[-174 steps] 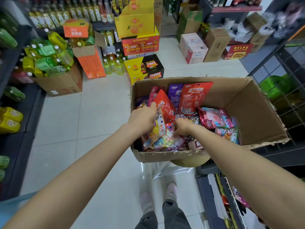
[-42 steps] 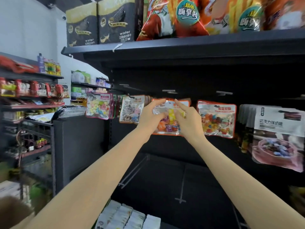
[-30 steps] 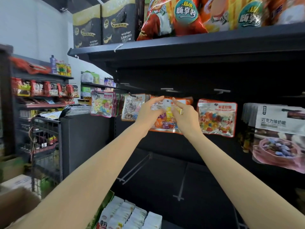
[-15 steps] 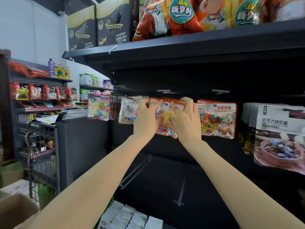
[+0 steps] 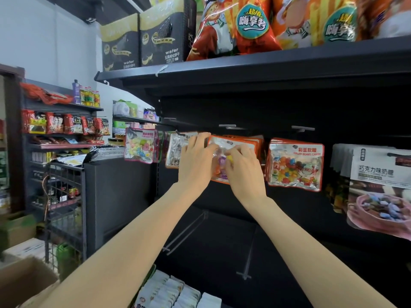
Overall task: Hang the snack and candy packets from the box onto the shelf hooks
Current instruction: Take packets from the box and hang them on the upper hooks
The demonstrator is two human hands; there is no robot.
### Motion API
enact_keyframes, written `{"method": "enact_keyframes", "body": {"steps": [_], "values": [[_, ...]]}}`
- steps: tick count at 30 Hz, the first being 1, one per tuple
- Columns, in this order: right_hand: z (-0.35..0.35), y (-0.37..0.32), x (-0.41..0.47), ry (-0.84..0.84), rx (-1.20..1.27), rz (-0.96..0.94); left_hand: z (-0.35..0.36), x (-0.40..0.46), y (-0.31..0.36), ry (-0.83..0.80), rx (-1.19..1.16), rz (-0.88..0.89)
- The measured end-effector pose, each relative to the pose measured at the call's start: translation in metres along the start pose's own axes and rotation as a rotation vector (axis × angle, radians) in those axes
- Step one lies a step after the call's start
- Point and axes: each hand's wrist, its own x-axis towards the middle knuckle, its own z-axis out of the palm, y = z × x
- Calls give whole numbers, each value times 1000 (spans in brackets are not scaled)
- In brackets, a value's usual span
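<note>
An orange-edged candy packet (image 5: 219,157) with coloured sweets hangs in front of a stack of like packets on a shelf hook. My left hand (image 5: 195,162) holds its left side, fingers reaching over its top edge. My right hand (image 5: 242,167) grips its right side, fingers curled on its front. The hook itself is hidden behind the packets and my hands. The cardboard box (image 5: 24,283) shows only a corner at the lower left.
Other hung packets flank it: a grey one (image 5: 174,150) and a pink one (image 5: 139,148) to the left, a colour-beans packet (image 5: 294,166) and milk-candy bags (image 5: 378,187) to the right. Bare hooks (image 5: 245,261) jut out below. Chip bags (image 5: 251,25) sit on the top shelf.
Both hands and the packet have shifted slightly up toward the hook, pressing the packet closer against the stack behind. The view has moved a little nearer the shelf.
</note>
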Motion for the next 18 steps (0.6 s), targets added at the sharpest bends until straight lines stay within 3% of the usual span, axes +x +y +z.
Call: {"method": "enact_keyframes", "body": {"steps": [4,8,18], "values": [[21,-29,-6,-10,147,-28,-20,-17,-34,-49,53,0],[56,-78,-15,-139,334,-20,-50,-49,-87,-108,31,-140],[242,-255,-82,-730,615,7,-81,-199,-324,-396,-53,-686]]}}
